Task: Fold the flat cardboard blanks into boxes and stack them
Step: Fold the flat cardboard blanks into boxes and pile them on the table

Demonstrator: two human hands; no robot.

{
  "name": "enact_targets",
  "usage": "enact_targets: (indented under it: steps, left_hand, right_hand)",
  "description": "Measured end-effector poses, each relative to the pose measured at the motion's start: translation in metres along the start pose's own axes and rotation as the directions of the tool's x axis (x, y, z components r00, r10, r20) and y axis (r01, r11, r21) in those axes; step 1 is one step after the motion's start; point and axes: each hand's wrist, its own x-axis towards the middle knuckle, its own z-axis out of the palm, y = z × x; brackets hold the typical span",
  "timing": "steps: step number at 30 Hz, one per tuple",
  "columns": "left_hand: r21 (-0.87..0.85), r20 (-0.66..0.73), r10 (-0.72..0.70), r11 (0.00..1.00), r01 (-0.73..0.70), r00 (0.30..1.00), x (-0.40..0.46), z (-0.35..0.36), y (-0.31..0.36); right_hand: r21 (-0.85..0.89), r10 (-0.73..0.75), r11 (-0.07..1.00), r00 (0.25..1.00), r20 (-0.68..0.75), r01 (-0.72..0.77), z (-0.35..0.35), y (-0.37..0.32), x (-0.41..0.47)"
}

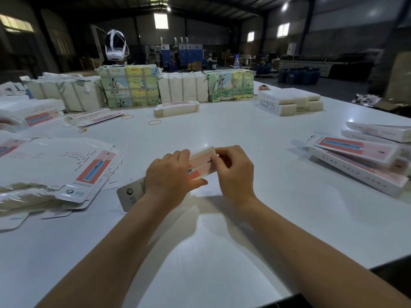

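Note:
I hold a long white and pink cardboard box (201,163) above the middle of the white table (222,230). My left hand (169,176) grips it around its middle. My right hand (233,170) pinches the far end of the box with curled fingers. The near end (131,194), with a round logo, sticks out below my left wrist. A spread pile of flat blanks (73,172) lies at the left. Folded boxes (360,161) are stacked at the right.
Wrapped bundles (131,85) line the far side of the table, one with a white headset (114,45) on top. A short stack of blanks (175,108) and a white stack (291,101) lie beyond. Rubber bands (154,122) are scattered mid-table. The table edge (333,278) runs near right.

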Motion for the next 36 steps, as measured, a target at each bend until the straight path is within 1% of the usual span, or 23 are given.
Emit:
enact_targets:
  steps: [2, 4, 6, 8, 10, 12, 14, 15, 16, 17, 19, 20, 21, 23, 25, 27, 30, 32, 33, 36]
  left_hand:
    - [-0.017, 0.015, -0.019, 1.0, 0.019, 1.0, -0.001, 0.001, -0.007]
    - [-0.017, 0.039, -0.026, 1.0, 0.027, 0.999, -0.001, 0.0, -0.016]
    - [-0.007, 0.052, 0.002, 1.0, -0.002, 0.999, 0.0, -0.002, -0.024]
    - [0.01, 0.066, 0.061, 0.998, -0.062, 0.996, 0.0, -0.004, -0.031]
    - [-0.001, 0.115, 0.097, 0.995, -0.098, 0.989, -0.002, -0.006, -0.035]
    - [-0.034, 0.195, 0.107, 0.994, -0.102, 0.975, -0.002, -0.005, -0.034]
    - [-0.054, 0.247, 0.11, 0.994, -0.1, 0.963, -0.003, -0.002, -0.033]
    - [-0.052, 0.234, 0.13, 0.991, -0.121, 0.964, -0.004, 0.0, -0.033]
    - [-0.039, 0.184, 0.157, 0.987, -0.153, 0.97, -0.005, 0.002, -0.033]
    - [-0.02, 0.105, 0.185, 0.983, -0.183, 0.977, -0.005, 0.004, -0.034]
    - [-0.009, -0.036, 0.216, 0.976, -0.217, 0.976, -0.004, 0.015, -0.04]
    - [-0.028, -0.065, 0.212, 0.976, -0.214, 0.975, -0.002, 0.022, -0.046]
    - [-0.061, -0.06, 0.191, 0.979, -0.194, 0.98, 0.001, 0.03, -0.052]
    - [-0.139, 0.015, 0.122, 0.983, -0.119, 0.992, 0.002, 0.051, -0.067]
    - [-0.19, 0.105, 0.065, 0.981, -0.045, 0.992, -0.004, 0.078, -0.083]
    - [-0.232, 0.175, 0.015, 0.972, 0.027, 0.985, -0.01, 0.103, -0.099]
    - [-0.234, 0.209, 0.003, 0.971, 0.047, 0.978, -0.01, 0.126, -0.116]
    - [-0.281, 0.256, -0.007, 0.956, 0.082, 0.967, -0.011, 0.127, -0.108]
    - [-0.307, 0.275, -0.016, 0.946, 0.104, 0.961, -0.014, 0.124, -0.103]
    - [-0.34, 0.331, -0.015, 0.931, 0.134, 0.944, -0.016, 0.111, -0.088]
  right_hand:
    - [0.029, 0.031, 0.999, 0.999, 0.029, -0.032, 0.0, 0.001, -0.001]
    - [0.016, -0.005, 1.0, 0.995, 0.096, 0.004, 0.0, 0.0, -0.002]
    - [-0.072, -0.108, 0.989, 0.962, 0.249, 0.129, 0.001, 0.0, -0.003]
    - [-0.228, -0.196, 0.92, 0.879, 0.434, 0.318, 0.004, 0.001, -0.005]
    - [-0.331, -0.271, 0.806, 0.803, 0.531, 0.491, 0.007, 0.002, -0.008]
    - [-0.357, -0.323, 0.725, 0.748, 0.58, 0.589, 0.008, 0.005, -0.007]
    - [-0.399, -0.285, 0.677, 0.719, 0.634, 0.619, 0.008, 0.009, -0.006]
    - [-0.43, -0.243, 0.661, 0.717, 0.653, 0.615, 0.009, 0.011, -0.007]
    - [-0.465, -0.196, 0.654, 0.727, 0.658, 0.597, 0.009, 0.014, -0.006]
    - [-0.502, -0.153, 0.652, 0.747, 0.647, 0.568, 0.007, 0.016, -0.003]
    - [-0.572, -0.104, 0.661, 0.814, 0.571, 0.485, -0.006, 0.02, 0.014]
    - [-0.599, -0.094, 0.672, 0.852, 0.514, 0.436, -0.017, 0.021, 0.027]
    - [-0.621, -0.091, 0.681, 0.886, 0.456, 0.389, -0.032, 0.023, 0.042]
    - [-0.678, -0.088, 0.667, 0.937, 0.339, 0.308, -0.073, 0.03, 0.074]
    - [-0.767, -0.063, 0.611, 0.978, 0.2, 0.197, -0.121, 0.044, 0.1]
    - [-0.846, -0.026, 0.531, 0.999, 0.046, 0.053, -0.172, 0.064, 0.117]
    - [-0.924, 0.051, 0.357, 0.991, -0.125, -0.135, -0.238, 0.098, 0.12]
    - [-0.95, 0.138, 0.227, 0.972, -0.188, -0.216, -0.265, 0.118, 0.114]
    - [-0.953, 0.158, 0.194, 0.966, -0.204, -0.233, -0.273, 0.124, 0.11]
    - [-0.962, 0.156, 0.173, 0.97, -0.185, -0.211, -0.279, 0.131, 0.107]
